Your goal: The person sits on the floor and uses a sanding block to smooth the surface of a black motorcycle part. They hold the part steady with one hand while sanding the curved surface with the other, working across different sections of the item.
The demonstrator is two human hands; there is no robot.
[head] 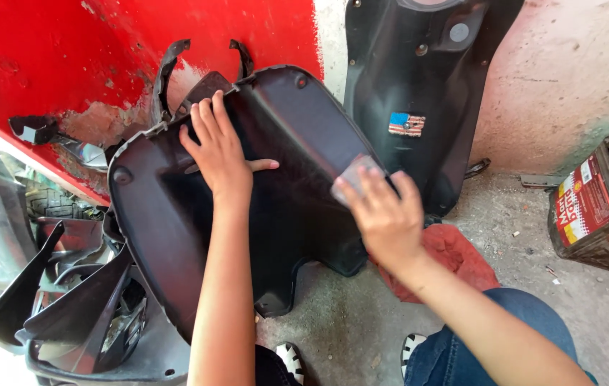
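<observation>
A large black plastic scooter body panel (297, 143) leans tilted in front of me, its matte inner side up. My left hand (220, 151) lies flat on its upper middle with fingers spread, pressing on it. My right hand (384, 214) is at the panel's right edge, fingers closed on a small grey pad (354, 175) that looks like sandpaper and rests against the panel surface.
Another black scooter panel (419, 78) with a small flag sticker stands against the wall behind. A red cloth (454, 257) lies on the concrete floor. A worn red tin can (594, 211) sits at right. More black plastic parts (76, 300) pile at left below a red wall (68, 50).
</observation>
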